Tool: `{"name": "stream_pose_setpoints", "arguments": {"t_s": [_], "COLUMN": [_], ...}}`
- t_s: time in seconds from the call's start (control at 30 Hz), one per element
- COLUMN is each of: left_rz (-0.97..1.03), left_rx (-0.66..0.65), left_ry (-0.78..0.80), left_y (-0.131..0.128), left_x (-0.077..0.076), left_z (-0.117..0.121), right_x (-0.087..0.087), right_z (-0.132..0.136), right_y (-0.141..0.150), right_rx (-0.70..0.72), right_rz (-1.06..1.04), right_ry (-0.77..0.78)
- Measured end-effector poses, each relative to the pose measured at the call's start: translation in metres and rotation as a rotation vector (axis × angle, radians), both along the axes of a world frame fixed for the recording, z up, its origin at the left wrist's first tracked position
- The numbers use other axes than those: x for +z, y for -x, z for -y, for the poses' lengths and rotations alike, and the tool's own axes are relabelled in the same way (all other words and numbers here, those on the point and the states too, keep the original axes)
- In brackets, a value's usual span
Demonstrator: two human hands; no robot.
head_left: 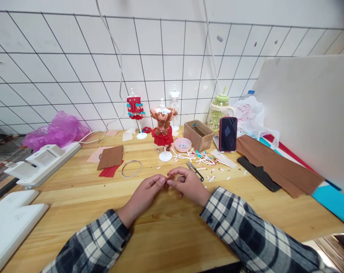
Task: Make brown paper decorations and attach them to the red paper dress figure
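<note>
My left hand (150, 189) and my right hand (188, 184) meet over the middle of the wooden table (160, 235). Thumbs and fingers of both pinch a small piece of folded brown paper (166, 186), mostly hidden by the fingers. Just beyond them stands a small white dress form (165, 156) wearing a red skirt and a pleated brown and pink paper top with a bow. Thread snips (195, 171) lie right behind my right hand. A thin metal ring (131, 162) rests to the left, near brown paper sheets (110, 157) and red paper (111, 171).
Farther back are another dressed form (135, 108), a bare white form (174, 99), a pink bowl (183, 149) and a cardboard box (199, 140). Paper scraps (206, 157) lie scattered before the upright phone (228, 134). A power strip (51, 163) sits left; brown paper (280, 163) lies right.
</note>
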State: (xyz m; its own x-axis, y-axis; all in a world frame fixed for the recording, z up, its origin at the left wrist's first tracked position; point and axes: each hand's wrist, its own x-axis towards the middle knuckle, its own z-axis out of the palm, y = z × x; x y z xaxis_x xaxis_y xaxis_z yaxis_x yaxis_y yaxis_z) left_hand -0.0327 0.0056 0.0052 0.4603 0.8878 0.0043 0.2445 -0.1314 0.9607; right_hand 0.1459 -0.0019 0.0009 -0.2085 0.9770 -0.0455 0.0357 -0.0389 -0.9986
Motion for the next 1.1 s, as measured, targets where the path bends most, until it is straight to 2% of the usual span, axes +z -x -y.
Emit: {"name": "stream_pose_setpoints", "arguments": {"t_s": [0.13,0.37,0.5,0.7,0.83,0.93,1.1], "left_rz": [-0.051,-0.189,-0.195,-0.276,-0.430,-0.466,-0.420], "left_rx": [0.033,0.056,-0.025,-0.136,-0.138,-0.086,-0.072], "left_ry": [-0.064,-0.188,-0.248,-0.313,-0.528,-0.648,-0.565], "left_y": [0.000,0.005,0.006,0.009,0.014,0.015,0.007], "left_x": [0.003,0.006,0.011,0.014,0.017,0.018,0.009], "left_z": [0.001,-0.001,-0.002,-0.003,-0.004,-0.004,-0.004], "right_x": [0.002,0.008,0.011,0.005,0.003,0.000,0.000], "right_z": [-0.001,-0.001,-0.001,-0.007,-0.007,-0.005,-0.001], "right_y": [0.000,-0.012,-0.017,-0.017,-0.018,-0.015,-0.009], "right_rx": [0.014,0.133,0.265,0.219,0.217,0.191,0.137], "right_rz": [0.010,0.024,-0.038,0.018,0.038,0.140,0.346], "right_ry": [-0.010,0.038,0.044,0.085,0.120,0.033,-0.379]}}
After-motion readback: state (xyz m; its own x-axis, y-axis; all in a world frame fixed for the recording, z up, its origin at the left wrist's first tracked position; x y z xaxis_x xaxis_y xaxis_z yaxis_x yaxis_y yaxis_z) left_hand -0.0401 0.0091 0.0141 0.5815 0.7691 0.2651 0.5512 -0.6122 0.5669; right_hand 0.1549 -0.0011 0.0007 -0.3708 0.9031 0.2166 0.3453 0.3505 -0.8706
